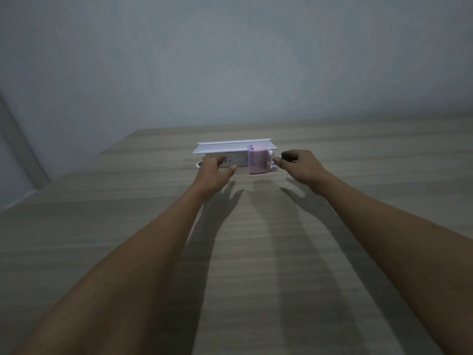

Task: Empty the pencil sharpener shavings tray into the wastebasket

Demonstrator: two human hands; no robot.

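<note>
A small pink pencil sharpener (258, 160) with a white crank on its right side stands on the wooden table (128, 226), far from me. My left hand (214, 172) hovers just left of it, fingers spread, holding nothing. My right hand (298, 163) is just right of it, fingers loosely curled, its fingertips close to the crank; contact is unclear. No wastebasket is in view.
A white power strip (234, 160) lies behind and left of the sharpener, partly under my left hand. A white shelf-like tray (230, 147) sits behind it near the grey wall (230, 60). The table's left edge runs diagonally at left.
</note>
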